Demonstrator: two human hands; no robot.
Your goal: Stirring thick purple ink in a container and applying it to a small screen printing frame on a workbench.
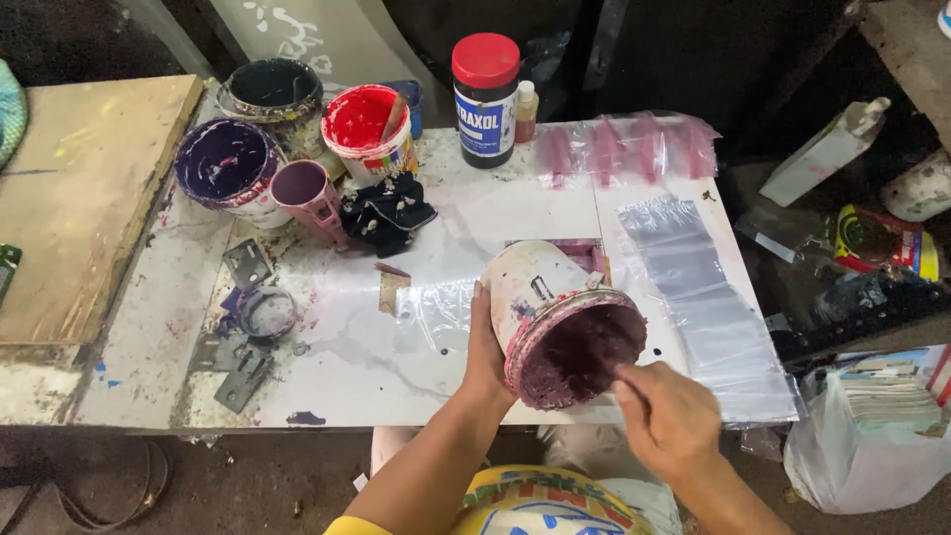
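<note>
My left hand [485,352] grips the side of a white paint tub [540,287], tilted so its mouth faces me. Thick dark purple paint [580,357] fills the inside and smears the rim. My right hand [666,416] is closed at the tub's mouth, fingers bunched as if around a thin tool whose tip reaches into the paint; the tool itself is mostly hidden. The tub hangs just above the stained white table [357,357], near its front edge.
At the back left stand a purple paint tub [223,163], a dark tub [269,87], a red tub [365,124] with a stick, a pink cup [307,193], a red-capped jar [485,94] and a black rag [388,210]. Clear plastic bags [703,297] lie on the right.
</note>
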